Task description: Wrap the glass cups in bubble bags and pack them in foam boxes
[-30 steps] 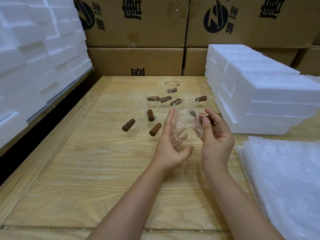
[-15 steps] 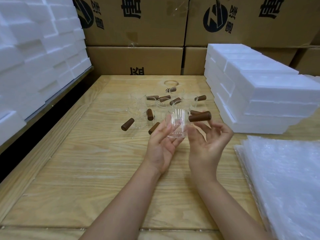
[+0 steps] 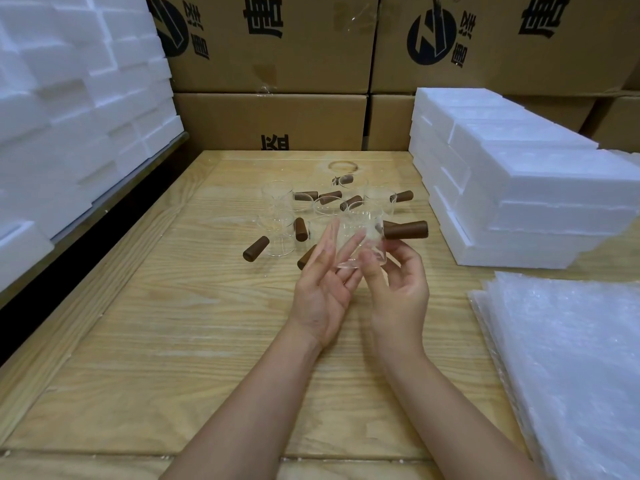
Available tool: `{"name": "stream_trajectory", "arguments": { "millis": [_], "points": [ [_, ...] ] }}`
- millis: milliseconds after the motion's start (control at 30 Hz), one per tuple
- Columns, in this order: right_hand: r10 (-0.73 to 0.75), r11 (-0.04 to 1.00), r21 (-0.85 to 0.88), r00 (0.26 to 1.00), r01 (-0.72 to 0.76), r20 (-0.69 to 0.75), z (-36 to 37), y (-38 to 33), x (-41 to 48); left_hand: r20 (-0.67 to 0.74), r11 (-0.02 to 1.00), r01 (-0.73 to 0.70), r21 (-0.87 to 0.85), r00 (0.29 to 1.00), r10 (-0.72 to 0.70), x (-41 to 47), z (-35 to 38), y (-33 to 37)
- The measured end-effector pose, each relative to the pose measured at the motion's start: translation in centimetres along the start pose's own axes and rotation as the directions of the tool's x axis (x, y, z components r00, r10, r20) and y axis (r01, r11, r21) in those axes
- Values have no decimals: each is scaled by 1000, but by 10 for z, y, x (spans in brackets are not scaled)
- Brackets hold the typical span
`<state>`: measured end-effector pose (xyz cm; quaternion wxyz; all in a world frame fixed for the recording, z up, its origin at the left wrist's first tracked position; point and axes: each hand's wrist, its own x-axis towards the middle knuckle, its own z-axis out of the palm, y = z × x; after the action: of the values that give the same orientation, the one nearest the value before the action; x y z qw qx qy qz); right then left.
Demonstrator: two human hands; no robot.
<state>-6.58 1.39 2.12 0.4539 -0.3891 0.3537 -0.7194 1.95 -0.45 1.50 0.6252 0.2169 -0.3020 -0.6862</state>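
- Cup (image 3: pixel 363 237): clear glass, brown wooden handle pointing right; held above the table (image 3: pixel 173 323), in front of the loose cups (image 3: pixel 277 216).
- Right hand (image 3: pixel 394 282): thumb and curled fingers pinch the cup's base and side.
- Left hand (image 3: pixel 325 289): fingers straight, resting against the cup's left wall.
- Bubble bags (image 3: pixel 561 358): stacked to the right, untouched; foam boxes (image 3: pixel 519 188) piled behind them.
- Step, as I judge it: cup in hand, not yet wrapped. Next calls for one free hand to fetch a bag and open its mouth.
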Motion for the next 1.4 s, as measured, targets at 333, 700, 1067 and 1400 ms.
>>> {"name": "stream_trajectory", "arguments": {
  "millis": [333,700,1067,1400],
  "points": [
    [166,965,201,986,-170,34,-1,0,3,-48,978,-71,194,995,82,2,-6,-2],
    [124,984,123,992,-128,35,1,-1,6,-44,956,-155,247,984,171,2,-1,-3],
    [311,829,453,944,-328,114,-2,-10,14,-102,961,-85,262,988,115,4,-3,-4],
    [394,811,403,905,-425,161,-3,-5,12,-73,953,-109,283,988,134,0,2,-5]
  ]
}}
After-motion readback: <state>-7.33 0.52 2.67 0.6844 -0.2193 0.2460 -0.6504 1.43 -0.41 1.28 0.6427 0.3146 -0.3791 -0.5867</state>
